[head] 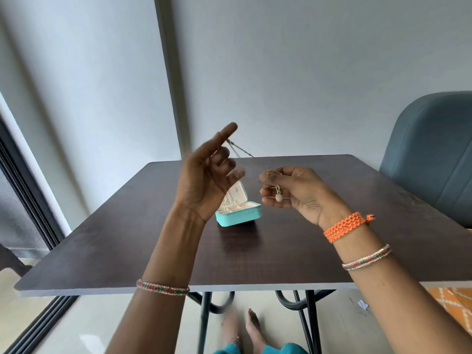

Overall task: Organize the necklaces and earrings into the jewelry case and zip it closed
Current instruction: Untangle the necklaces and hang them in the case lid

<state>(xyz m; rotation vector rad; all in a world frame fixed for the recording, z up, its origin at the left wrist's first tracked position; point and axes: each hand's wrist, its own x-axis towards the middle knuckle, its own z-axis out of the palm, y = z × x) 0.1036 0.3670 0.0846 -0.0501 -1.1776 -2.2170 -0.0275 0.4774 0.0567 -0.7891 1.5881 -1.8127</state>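
Thin metal necklace [242,150] stretches between raised left hand [204,177] and right hand [293,192], both hands' fingers pinching it.

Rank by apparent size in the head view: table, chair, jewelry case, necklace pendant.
1. Table
2. Chair, cut off by the frame edge
3. Jewelry case
4. Necklace pendant, smallest though held nearer the camera by the right hand

Soft daylight, wide-angle edge warping, slight motion blur.

Turquoise jewelry case [238,216] stands open on table; necklace [278,194] held above.
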